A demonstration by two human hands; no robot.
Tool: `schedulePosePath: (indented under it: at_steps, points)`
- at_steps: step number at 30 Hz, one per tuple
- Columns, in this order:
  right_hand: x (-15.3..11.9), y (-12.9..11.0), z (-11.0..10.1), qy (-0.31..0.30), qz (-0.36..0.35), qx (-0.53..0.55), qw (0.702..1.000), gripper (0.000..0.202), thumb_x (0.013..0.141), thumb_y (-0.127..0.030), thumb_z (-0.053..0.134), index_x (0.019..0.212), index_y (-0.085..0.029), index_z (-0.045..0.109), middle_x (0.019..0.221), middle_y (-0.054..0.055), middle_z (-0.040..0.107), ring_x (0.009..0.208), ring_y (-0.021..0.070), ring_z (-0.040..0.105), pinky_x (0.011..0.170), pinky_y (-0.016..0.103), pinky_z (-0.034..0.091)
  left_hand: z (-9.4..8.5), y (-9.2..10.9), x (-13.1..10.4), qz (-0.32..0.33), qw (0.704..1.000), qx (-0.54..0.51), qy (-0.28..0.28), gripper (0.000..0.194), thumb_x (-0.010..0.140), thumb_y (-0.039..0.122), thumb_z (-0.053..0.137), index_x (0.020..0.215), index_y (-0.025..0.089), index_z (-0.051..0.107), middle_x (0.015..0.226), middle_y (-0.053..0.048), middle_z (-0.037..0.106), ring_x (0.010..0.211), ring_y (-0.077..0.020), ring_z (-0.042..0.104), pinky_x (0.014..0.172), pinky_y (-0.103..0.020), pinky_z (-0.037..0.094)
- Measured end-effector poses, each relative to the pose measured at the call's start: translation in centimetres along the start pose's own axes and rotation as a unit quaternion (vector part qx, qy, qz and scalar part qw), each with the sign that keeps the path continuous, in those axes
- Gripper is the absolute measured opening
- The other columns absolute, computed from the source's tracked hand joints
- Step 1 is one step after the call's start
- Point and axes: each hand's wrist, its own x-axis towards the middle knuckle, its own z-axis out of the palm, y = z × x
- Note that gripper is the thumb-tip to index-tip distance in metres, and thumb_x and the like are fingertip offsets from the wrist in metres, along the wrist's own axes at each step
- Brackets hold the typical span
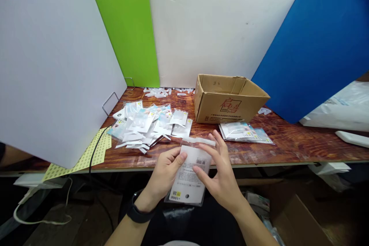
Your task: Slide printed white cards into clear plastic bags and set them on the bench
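Note:
My left hand (168, 167) grips a clear plastic packet (190, 177) by its left side, thumb on top. Inside the packet is a white printed card with a yellow mark and a round hole near the bottom, its print upside down to me. A white strip (198, 140) runs along the packet's far edge. Over the right side of the packet, my right hand (217, 169) has its fingers apart; its thumb and index fingertips are at the packet, though I cannot tell how firmly they touch. Beyond my left hand lies a heap of similar packets (141, 125).
An open cardboard box (230, 103) stands on the wooden table (288, 138), with more packets (239, 131) before it. Small white plastic pieces (157, 92) lie at the back. White, green and blue panels surround the table. Yellow dotted sheets (92, 153) and a black cable (93, 150) are left.

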Motion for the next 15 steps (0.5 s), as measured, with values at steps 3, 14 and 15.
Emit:
schedulePosePath:
  at_steps: [3, 14, 15]
  points:
    - [0.5, -0.2, -0.4, -0.052, 0.006, -0.014, 0.999, 0.027, 0.079, -0.024, 0.059, 0.106, -0.023, 0.056, 0.149, 0.006, 0.008, 0.134, 0.0296, 0.019, 0.105, 0.049, 0.027, 0.4, 0.1, -0.3, 0.010, 1.000, 0.007, 0.024, 0.026, 0.080, 0.034, 0.058, 0.097, 0.018, 0.068, 0.080, -0.003, 0.072, 0.058, -0.0152, 0.062, 0.054, -0.024, 0.047]
    - [0.0, -0.3, 0.2, -0.005, -0.093, -0.123, 0.988, 0.029, 0.078, -0.020, 0.058, 0.108, -0.023, 0.058, 0.145, 0.011, 0.024, 0.132, 0.0354, 0.023, 0.102, 0.061, 0.021, -0.2, -0.6, -1.0, 0.055, 0.991, 0.055, 0.111, 0.025, 0.081, 0.033, 0.056, 0.097, 0.016, 0.063, 0.090, -0.008, 0.072, 0.083, -0.0227, 0.065, 0.073, -0.030, 0.050]
    - [0.5, -0.5, 0.2, 0.035, -0.132, -0.151, 0.979, 0.032, 0.077, -0.016, 0.059, 0.109, -0.022, 0.058, 0.140, 0.012, 0.033, 0.128, 0.0348, 0.029, 0.101, 0.060, 0.025, -0.1, -0.6, -1.0, 0.068, 0.990, 0.066, 0.109, 0.025, 0.082, 0.032, 0.055, 0.101, 0.017, 0.060, 0.092, -0.008, 0.071, 0.087, -0.0229, 0.065, 0.075, -0.030, 0.049]
